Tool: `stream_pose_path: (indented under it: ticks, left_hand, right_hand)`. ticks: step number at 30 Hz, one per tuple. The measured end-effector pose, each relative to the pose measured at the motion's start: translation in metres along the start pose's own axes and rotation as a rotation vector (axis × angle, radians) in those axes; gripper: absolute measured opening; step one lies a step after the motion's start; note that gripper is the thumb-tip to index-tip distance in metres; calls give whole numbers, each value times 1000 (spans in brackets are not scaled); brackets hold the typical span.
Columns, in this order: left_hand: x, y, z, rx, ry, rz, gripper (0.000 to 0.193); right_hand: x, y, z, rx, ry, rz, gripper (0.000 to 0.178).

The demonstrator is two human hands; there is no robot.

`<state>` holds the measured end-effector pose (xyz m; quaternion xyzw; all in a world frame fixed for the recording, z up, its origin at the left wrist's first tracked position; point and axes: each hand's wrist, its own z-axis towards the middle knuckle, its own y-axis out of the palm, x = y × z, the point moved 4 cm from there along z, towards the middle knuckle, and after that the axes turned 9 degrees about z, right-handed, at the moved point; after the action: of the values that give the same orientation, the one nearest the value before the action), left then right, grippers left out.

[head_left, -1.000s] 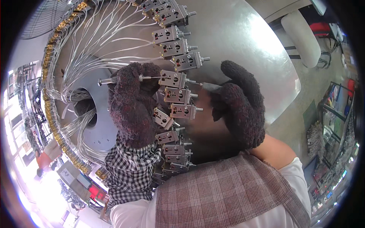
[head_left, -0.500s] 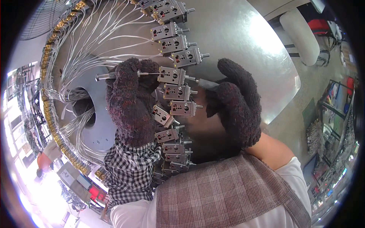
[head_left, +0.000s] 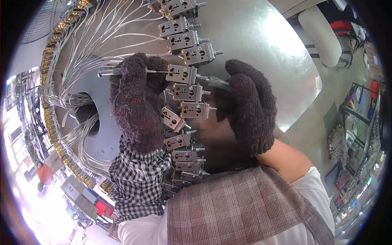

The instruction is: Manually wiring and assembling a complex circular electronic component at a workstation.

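Observation:
Both hands wear dark, thick knit gloves. My left hand [head_left: 136, 106] is closed round a thin screwdriver [head_left: 158, 72], whose shaft points right and meets the left end of a small metal switch box [head_left: 182, 74]. On that box's other side, my right hand [head_left: 254, 106] is closed on a grey cylindrical tool [head_left: 218, 83], smeared by motion, in line with the box's threaded stem. Which kind of tool it is, I cannot make out. Similar metal boxes [head_left: 187, 93] run in a curved row above and below, their stems facing right. Thin white wires [head_left: 79, 61] lead to some of them.
The boxes sit on a large round metal table [head_left: 281, 85] with a dark hole [head_left: 87, 118] full of wire bundles. Brass fittings [head_left: 48, 77] line its left rim. A pale padded seat [head_left: 320, 34] stands beyond the right edge, and a shelf rack [head_left: 355, 106] is farther right.
The boxes and both hands appear slightly farther left and up in the picture. The grey tool in my right hand has blurred with motion. Both hands keep their hold.

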<state>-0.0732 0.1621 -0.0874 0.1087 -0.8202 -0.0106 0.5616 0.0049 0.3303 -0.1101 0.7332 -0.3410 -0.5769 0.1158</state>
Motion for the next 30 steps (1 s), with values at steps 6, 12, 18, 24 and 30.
stream_pose_path:
  ticks: [6, 12, 18, 24, 30]
  left_hand:
    - [4, 2, 0, -65, 28, 74, 28]
    - [6, 3, 0, -95, -10, 48, 29]
    - [4, 2, 1, -1, 20, 112, 30]
    - [9, 7, -3, -22, -35, 108, 29]
    - [9, 12, -3, 52, 38, 146, 26]
  right_hand:
    - [1, 1, 7, -28, -149, -123, 41]
    - [-12, 9, 5, 6, 12, -136, 39]
    - [-9, 7, 7, 71, -76, -142, 32]
    - [-25, 9, 10, -145, -265, -797, 27]
    - [-20, 6, 13, -58, 197, -393, 28]
